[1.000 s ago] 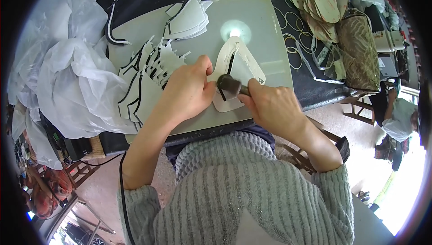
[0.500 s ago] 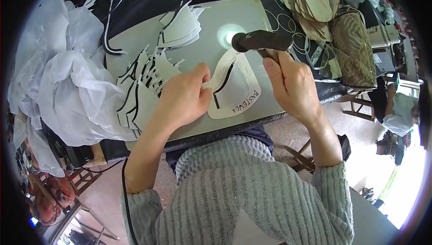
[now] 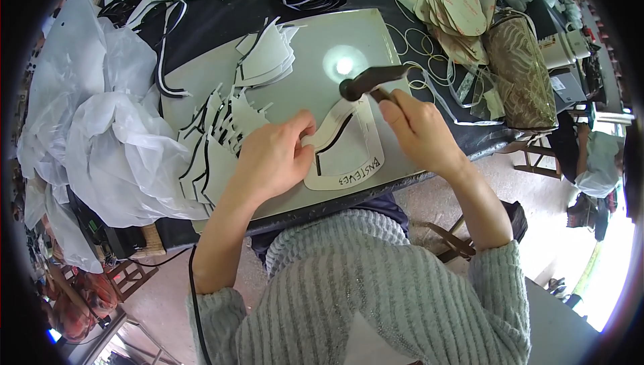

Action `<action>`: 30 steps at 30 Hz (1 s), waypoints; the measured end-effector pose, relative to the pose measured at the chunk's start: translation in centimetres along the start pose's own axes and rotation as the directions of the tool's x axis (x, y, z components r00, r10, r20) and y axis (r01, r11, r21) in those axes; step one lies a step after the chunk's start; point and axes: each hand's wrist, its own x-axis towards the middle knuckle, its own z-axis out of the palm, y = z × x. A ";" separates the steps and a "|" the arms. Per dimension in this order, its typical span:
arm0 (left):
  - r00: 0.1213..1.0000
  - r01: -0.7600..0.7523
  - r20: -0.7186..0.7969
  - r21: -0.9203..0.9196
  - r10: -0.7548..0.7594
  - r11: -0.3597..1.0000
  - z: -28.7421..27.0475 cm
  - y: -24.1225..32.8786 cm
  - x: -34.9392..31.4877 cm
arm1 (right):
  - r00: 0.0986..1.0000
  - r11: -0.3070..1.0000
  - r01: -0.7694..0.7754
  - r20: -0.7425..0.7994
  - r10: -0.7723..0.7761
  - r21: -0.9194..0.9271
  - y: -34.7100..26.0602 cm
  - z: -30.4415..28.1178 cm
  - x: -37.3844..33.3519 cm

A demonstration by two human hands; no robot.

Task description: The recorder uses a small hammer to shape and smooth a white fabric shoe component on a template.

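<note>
My right hand (image 3: 424,132) is closed round the handle of a dark-headed hammer (image 3: 373,81). The hammer's round face is close over the upper tip of a cream, curved template (image 3: 341,182) with handwriting along its near edge; I cannot tell whether they touch. Within the template's outline runs a black curved strip (image 3: 339,133). Thumb and fingers of my left hand (image 3: 274,157) are pinched together at the template's left edge, and whatever lies between them is hidden. Template and strip rest on a grey board (image 3: 396,115).
Left of my left hand lie overlapping white pieces with black edging (image 3: 213,138), with another white stack (image 3: 267,56) beyond. White plastic bags (image 3: 124,150) crowd the left side. On the right are cream cut pieces (image 3: 456,6), loose cord loops (image 3: 419,43) and a brown patterned roll (image 3: 521,70).
The hammer head has come down and turned slightly, closer to the template's upper tip. My left hand keeps its pinch at the template's edge. The whole view has shifted a little.
</note>
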 end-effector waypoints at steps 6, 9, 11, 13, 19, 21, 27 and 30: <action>0.988 0.005 -0.153 0.010 -0.003 1.000 0.8 1.9 -0.4 | 0.935 0.694 -0.354 0.212 0.286 0.627 -0.2 0.0 -1.5; 0.958 -0.082 -0.278 -0.049 0.065 0.995 1.9 2.6 -0.3 | 0.941 0.624 -0.339 0.260 0.217 0.704 0.6 1.7 -2.9; 0.901 -0.287 -0.280 0.184 0.330 0.940 2.9 1.5 -0.7 | 0.928 0.593 -0.371 0.309 0.208 0.715 0.3 1.1 -4.1; 0.928 -0.267 -0.242 0.099 0.284 0.959 2.2 1.0 -1.2 | 0.986 0.977 -0.013 0.163 -0.022 0.211 0.4 -0.1 -5.6; 0.933 -0.282 -0.219 0.052 0.286 0.958 1.1 1.8 -0.2 | 0.862 0.840 0.507 0.146 -0.486 -0.196 -2.3 0.7 -5.5; 0.926 -0.303 -0.212 0.073 0.312 0.950 1.8 2.4 0.3 | 0.856 0.822 0.517 0.173 -0.488 -0.238 -1.9 2.5 -5.8; 0.954 -0.268 -0.075 0.218 0.290 0.938 2.3 2.5 0.7 | 0.868 0.817 0.497 0.192 -0.459 -0.294 -2.3 3.0 -6.5; 0.960 -0.251 -0.025 0.355 0.278 0.900 2.5 3.4 0.5 | 0.859 0.800 0.511 0.208 -0.467 -0.314 -2.3 2.8 -6.4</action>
